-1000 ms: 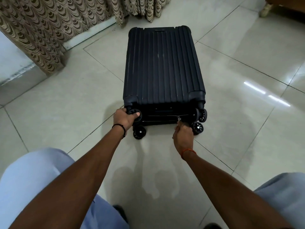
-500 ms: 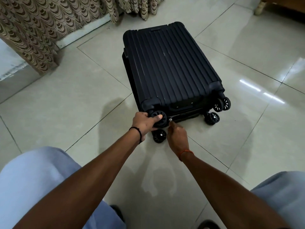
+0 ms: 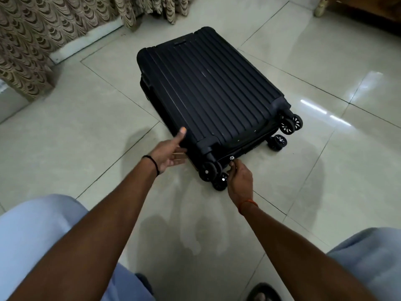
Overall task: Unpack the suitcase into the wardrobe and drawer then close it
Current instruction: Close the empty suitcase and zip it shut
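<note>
A black ribbed hard-shell suitcase (image 3: 208,92) lies flat and closed on the tiled floor, its wheeled end toward me and turned to the right. My left hand (image 3: 171,152) holds the near left corner, thumb on the top shell and fingers along the side. My right hand (image 3: 238,177) pinches the silver zipper pull (image 3: 232,158) on the wheel-end edge, beside the near wheels (image 3: 211,170). The suitcase's contents are hidden.
Patterned curtains (image 3: 43,40) hang along the far left wall. A wooden furniture leg (image 3: 321,7) stands at the top right. Glossy floor tiles (image 3: 325,61) surround the suitcase. My knees in light blue trousers (image 3: 39,235) frame the bottom of the view.
The suitcase has swung clockwise, wheels toward the right. My left hand left the near wheel for the shell's corner. My right hand has followed the zipper pull toward the near left wheels.
</note>
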